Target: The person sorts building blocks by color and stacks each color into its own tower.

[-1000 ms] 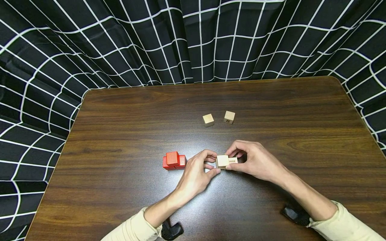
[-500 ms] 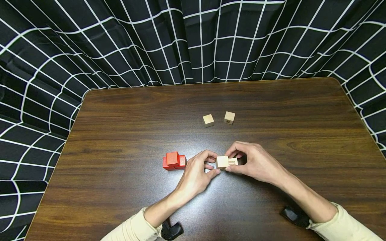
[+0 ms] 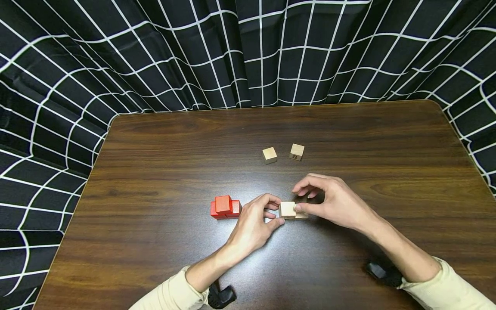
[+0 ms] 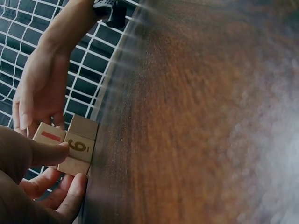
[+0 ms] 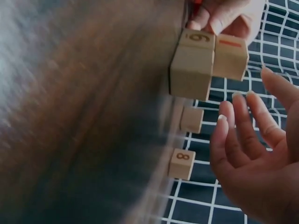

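Note:
My left hand (image 3: 253,221) grips the left end of a small stack of pale wooden blocks, thumb on the near side. The top block (image 5: 230,53) bears a red bar mark. Below it is a row of blocks, one with a dark printed numeral block face (image 4: 78,145). The lower row sticks out rightward as a bare-topped block (image 5: 191,70). My right hand (image 3: 337,200) hovers at the stack's right side, thumb and fingers spread apart and holding nothing; in the head view its thumb overlaps the top block's right edge.
Red blocks (image 3: 222,205) stand stacked just left of my left hand, one on top. Farther back on the brown wooden table (image 3: 174,150) lie two loose pale blocks, a plain block (image 3: 269,155) and a block marked 8 (image 3: 296,152). A black gridded curtain (image 3: 248,51) surrounds the table.
My right hand has let go of the right end of the stack; its fingers have lifted away and spread. My left hand stays at the stack's left end.

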`<state>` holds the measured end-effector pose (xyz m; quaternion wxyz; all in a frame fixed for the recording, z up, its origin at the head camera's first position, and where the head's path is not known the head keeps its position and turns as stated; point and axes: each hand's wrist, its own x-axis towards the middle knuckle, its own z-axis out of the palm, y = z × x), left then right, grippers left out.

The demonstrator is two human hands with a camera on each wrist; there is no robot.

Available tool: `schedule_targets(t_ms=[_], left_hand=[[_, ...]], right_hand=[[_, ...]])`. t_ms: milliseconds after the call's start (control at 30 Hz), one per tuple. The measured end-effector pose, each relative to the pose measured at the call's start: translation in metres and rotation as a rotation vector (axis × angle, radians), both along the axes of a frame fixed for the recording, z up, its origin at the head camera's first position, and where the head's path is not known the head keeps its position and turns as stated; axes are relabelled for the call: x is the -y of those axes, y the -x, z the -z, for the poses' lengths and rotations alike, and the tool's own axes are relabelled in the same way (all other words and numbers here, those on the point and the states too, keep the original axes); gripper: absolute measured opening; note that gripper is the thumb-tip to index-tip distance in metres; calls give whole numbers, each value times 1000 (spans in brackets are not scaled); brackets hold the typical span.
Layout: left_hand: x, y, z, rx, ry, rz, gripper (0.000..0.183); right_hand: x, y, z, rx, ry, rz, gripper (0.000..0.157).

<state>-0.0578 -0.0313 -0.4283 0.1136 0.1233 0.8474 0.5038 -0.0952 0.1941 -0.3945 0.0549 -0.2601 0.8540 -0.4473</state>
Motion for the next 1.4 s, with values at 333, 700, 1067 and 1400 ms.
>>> schedule_targets(t_ms=[333, 700, 1067, 1400], left_hand=[[0, 1, 0, -3, -6, -4, 35], [0, 2, 1, -8, -10, -7, 34], [-1, 3, 1, -17, -8, -10, 34], [1, 0, 1, -20, 6, -4, 34]], right_hand=[[-6, 18, -8, -35, 49, 44, 23], [-13, 38, -7, -29, 33, 92, 20], [-18, 53, -6, -18, 27, 126, 21], [-20, 63, -1, -11, 6, 181, 23]])
